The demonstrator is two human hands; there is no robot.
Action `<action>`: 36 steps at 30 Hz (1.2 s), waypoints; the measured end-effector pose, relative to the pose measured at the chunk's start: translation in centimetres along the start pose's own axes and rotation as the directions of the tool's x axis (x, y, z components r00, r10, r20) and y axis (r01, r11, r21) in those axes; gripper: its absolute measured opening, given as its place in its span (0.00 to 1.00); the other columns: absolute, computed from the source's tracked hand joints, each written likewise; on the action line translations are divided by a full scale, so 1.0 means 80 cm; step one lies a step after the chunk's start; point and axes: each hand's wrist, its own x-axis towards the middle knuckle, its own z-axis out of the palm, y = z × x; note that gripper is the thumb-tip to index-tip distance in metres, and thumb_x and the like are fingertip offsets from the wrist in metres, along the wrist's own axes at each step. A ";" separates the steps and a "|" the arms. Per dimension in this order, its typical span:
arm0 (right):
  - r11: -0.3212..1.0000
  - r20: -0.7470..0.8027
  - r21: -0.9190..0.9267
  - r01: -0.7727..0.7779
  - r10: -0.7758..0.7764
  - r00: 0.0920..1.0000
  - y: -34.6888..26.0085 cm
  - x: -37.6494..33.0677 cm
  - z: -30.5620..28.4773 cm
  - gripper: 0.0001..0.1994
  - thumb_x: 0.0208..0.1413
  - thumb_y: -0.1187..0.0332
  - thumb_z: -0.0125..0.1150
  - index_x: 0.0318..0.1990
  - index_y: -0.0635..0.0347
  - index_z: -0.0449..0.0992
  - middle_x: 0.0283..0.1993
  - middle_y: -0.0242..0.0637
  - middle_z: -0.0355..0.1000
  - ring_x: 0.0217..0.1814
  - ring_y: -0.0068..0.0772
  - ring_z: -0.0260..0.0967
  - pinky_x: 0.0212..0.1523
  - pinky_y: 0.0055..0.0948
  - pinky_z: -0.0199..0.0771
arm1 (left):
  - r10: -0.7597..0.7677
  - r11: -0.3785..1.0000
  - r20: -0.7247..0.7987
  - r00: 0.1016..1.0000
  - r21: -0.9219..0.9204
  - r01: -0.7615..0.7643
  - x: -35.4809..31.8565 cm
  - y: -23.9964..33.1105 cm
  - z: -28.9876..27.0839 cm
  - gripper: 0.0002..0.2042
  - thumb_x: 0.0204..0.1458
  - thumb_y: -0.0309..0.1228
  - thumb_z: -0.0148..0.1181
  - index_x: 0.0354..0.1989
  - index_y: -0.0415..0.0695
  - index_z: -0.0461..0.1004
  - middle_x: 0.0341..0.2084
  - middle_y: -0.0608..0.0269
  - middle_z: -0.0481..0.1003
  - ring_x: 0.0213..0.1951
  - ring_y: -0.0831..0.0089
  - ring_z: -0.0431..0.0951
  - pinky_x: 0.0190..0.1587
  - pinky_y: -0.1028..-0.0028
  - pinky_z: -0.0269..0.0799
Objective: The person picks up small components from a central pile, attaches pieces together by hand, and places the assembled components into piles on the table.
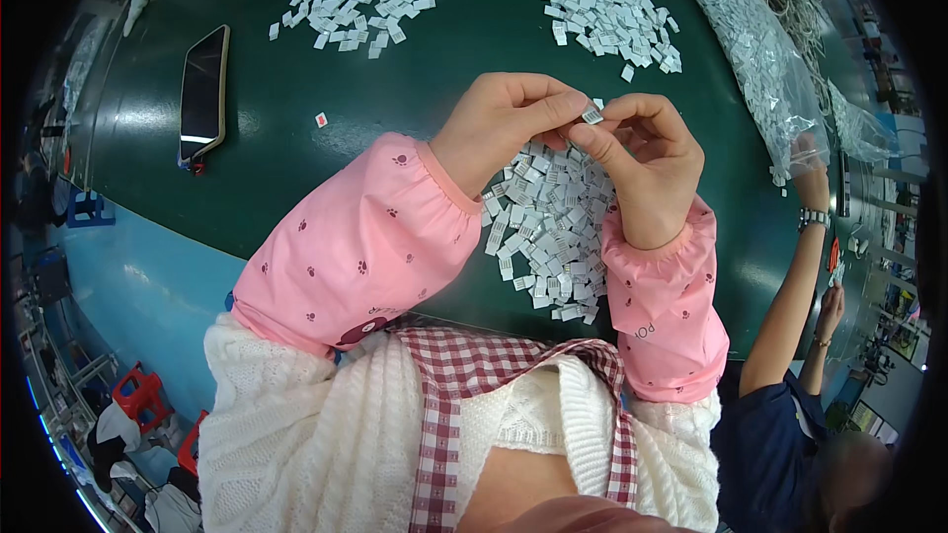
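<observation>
Left hand (509,123) and right hand (657,163) meeting mid-table, thumbs and forefingers of both pinching small white card with dark stripes (592,115) — card held up above near heap of white cards (548,227). Remaining right fingers curled; remaining left fingers partly hidden, spread cannot be told. Two more piles: far left pile (351,5), far right pile (612,25). Smartphone (203,94) lying left, red-marked piece (320,119) alone between phone and hands — clear plastic bag (755,59) bulging at right, co-worker's hand (810,155) at its near end.
</observation>
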 end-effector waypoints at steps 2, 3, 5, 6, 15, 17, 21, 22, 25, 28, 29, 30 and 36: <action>1.000 -0.003 -0.017 0.007 -0.007 1.000 0.000 0.000 0.000 0.12 0.39 0.77 0.72 0.30 0.61 0.73 0.26 0.28 0.71 0.27 0.17 0.66 0.30 0.17 0.66 | -0.007 1.000 0.009 1.000 -0.004 0.007 0.001 -0.001 0.000 0.11 0.57 0.31 0.53 0.42 0.36 0.76 0.31 0.64 0.75 0.32 0.78 0.72 0.38 0.78 0.70; 1.000 -0.002 -0.017 0.007 -0.007 1.000 0.000 0.000 0.000 0.12 0.39 0.77 0.72 0.30 0.61 0.73 0.26 0.28 0.71 0.27 0.17 0.66 0.30 0.17 0.66 | -0.006 1.000 0.008 1.000 -0.003 0.006 0.001 -0.001 0.000 0.11 0.57 0.31 0.53 0.42 0.36 0.76 0.31 0.64 0.75 0.32 0.78 0.72 0.38 0.78 0.70; 1.000 0.003 -0.010 0.003 -0.003 1.000 0.000 -0.001 -0.001 0.12 0.38 0.77 0.72 0.29 0.61 0.73 0.26 0.27 0.71 0.27 0.16 0.66 0.30 0.17 0.66 | -0.008 1.000 0.025 1.000 -0.006 0.008 0.001 -0.001 -0.001 0.12 0.58 0.31 0.52 0.42 0.36 0.76 0.32 0.64 0.75 0.33 0.78 0.73 0.38 0.78 0.70; 1.000 0.005 -0.011 0.004 -0.004 1.000 -0.001 -0.001 0.000 0.12 0.38 0.77 0.72 0.29 0.61 0.73 0.26 0.27 0.71 0.27 0.16 0.66 0.30 0.17 0.66 | -0.006 1.000 0.024 1.000 -0.007 0.006 0.001 -0.002 -0.001 0.12 0.58 0.31 0.52 0.42 0.36 0.76 0.32 0.64 0.75 0.33 0.78 0.73 0.38 0.78 0.70; 0.998 0.005 -0.055 0.025 -0.025 1.000 -0.001 0.000 -0.004 0.12 0.38 0.78 0.72 0.29 0.61 0.73 0.26 0.27 0.70 0.28 0.16 0.66 0.31 0.17 0.66 | -0.021 1.000 0.045 0.999 -0.008 0.022 0.002 -0.001 -0.001 0.12 0.58 0.32 0.52 0.43 0.36 0.75 0.33 0.63 0.75 0.34 0.78 0.74 0.40 0.77 0.70; 0.990 0.095 -0.112 0.091 -0.081 0.992 -0.004 0.001 -0.007 0.10 0.41 0.77 0.70 0.30 0.62 0.74 0.27 0.28 0.71 0.30 0.17 0.66 0.32 0.17 0.66 | -0.044 0.993 0.031 0.999 -0.113 0.047 0.002 0.000 0.001 0.11 0.58 0.30 0.51 0.41 0.35 0.74 0.34 0.60 0.76 0.35 0.76 0.75 0.42 0.75 0.72; 0.994 -0.002 -0.037 0.098 -0.098 0.995 -0.017 0.032 -0.049 0.05 0.52 0.73 0.61 0.34 0.64 0.74 0.30 0.28 0.72 0.31 0.18 0.66 0.35 0.17 0.66 | -0.089 0.951 0.089 0.992 -0.290 0.111 0.002 0.007 -0.015 0.10 0.58 0.28 0.49 0.40 0.34 0.73 0.36 0.55 0.76 0.37 0.72 0.76 0.45 0.73 0.73; 0.981 -0.103 -0.119 0.151 -0.163 0.981 -0.013 0.047 -0.073 0.06 0.54 0.71 0.60 0.34 0.65 0.75 0.30 0.28 0.72 0.31 0.17 0.66 0.34 0.16 0.65 | -0.050 0.934 0.088 0.995 -0.349 0.078 0.002 0.008 -0.017 0.10 0.58 0.27 0.48 0.40 0.34 0.72 0.37 0.53 0.75 0.38 0.70 0.76 0.45 0.73 0.74; 0.915 -0.296 -0.402 0.047 -0.178 0.939 0.039 0.079 -0.155 0.07 0.53 0.68 0.61 0.35 0.64 0.77 0.28 0.29 0.73 0.31 0.17 0.67 0.34 0.17 0.66 | -0.020 0.897 0.118 0.993 -0.436 0.070 0.011 0.005 -0.012 0.11 0.58 0.27 0.45 0.43 0.34 0.70 0.40 0.49 0.74 0.42 0.67 0.76 0.47 0.72 0.74; 0.716 -0.146 -0.691 0.097 -0.270 0.952 0.071 0.092 -0.160 0.11 0.49 0.69 0.63 0.41 0.55 0.78 0.30 0.33 0.76 0.30 0.21 0.70 0.35 0.21 0.69 | -0.004 0.899 0.135 0.991 -0.433 0.062 0.010 0.002 -0.016 0.12 0.59 0.28 0.44 0.45 0.34 0.70 0.41 0.49 0.74 0.42 0.69 0.75 0.45 0.73 0.73; 0.710 -0.136 -0.701 0.073 -0.234 0.963 0.075 0.092 -0.155 0.11 0.48 0.69 0.63 0.41 0.52 0.79 0.33 0.34 0.75 0.31 0.26 0.70 0.36 0.25 0.70 | -0.017 0.915 0.121 0.993 -0.398 0.064 0.010 0.003 -0.017 0.12 0.59 0.28 0.44 0.46 0.34 0.70 0.41 0.51 0.73 0.41 0.70 0.74 0.44 0.74 0.73; 0.655 -0.090 -0.748 0.108 -0.261 0.961 0.071 0.096 -0.146 0.11 0.48 0.69 0.63 0.41 0.51 0.79 0.34 0.34 0.74 0.33 0.29 0.69 0.37 0.26 0.70 | -0.031 0.930 0.104 0.994 -0.362 0.067 0.009 0.004 -0.017 0.13 0.59 0.28 0.44 0.46 0.34 0.70 0.41 0.52 0.73 0.41 0.72 0.73 0.42 0.75 0.72; 0.534 0.069 -0.813 0.231 -0.305 0.950 0.068 0.101 -0.123 0.09 0.48 0.71 0.62 0.39 0.51 0.80 0.35 0.33 0.72 0.38 0.34 0.66 0.38 0.29 0.68 | -0.050 0.946 0.079 0.996 -0.317 0.073 0.009 0.005 -0.015 0.13 0.60 0.29 0.44 0.47 0.34 0.69 0.40 0.55 0.73 0.39 0.74 0.72 0.40 0.77 0.70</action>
